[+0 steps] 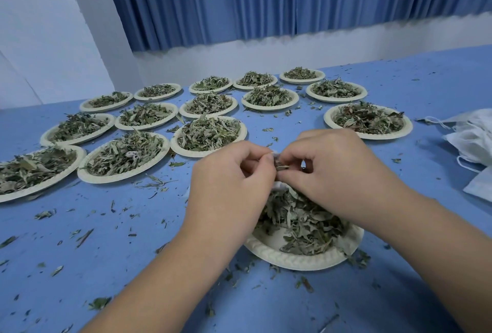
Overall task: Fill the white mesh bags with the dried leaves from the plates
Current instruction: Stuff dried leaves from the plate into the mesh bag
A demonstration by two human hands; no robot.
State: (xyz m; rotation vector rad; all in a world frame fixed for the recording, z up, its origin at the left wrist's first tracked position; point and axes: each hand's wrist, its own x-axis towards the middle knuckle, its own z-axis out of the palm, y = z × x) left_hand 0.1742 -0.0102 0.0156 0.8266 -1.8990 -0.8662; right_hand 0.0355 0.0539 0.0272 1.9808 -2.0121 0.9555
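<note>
Left hand (231, 173) and right hand (332, 165) pinch the bag (281, 186), fingertips clamped on its top. Plate (300, 260) lies at its 6 o'clock.

Left hand (234, 173), right hand (332, 170) meet over near plate (300, 262), both pinching white mesh bag (280, 185), dried leaves (303, 223) beneath. More leaf plates (372, 136) across blue table (133, 239); spare bags (471, 143) far right.

Left hand (231, 173), right hand (327, 170); forearms apparently bare.
</note>
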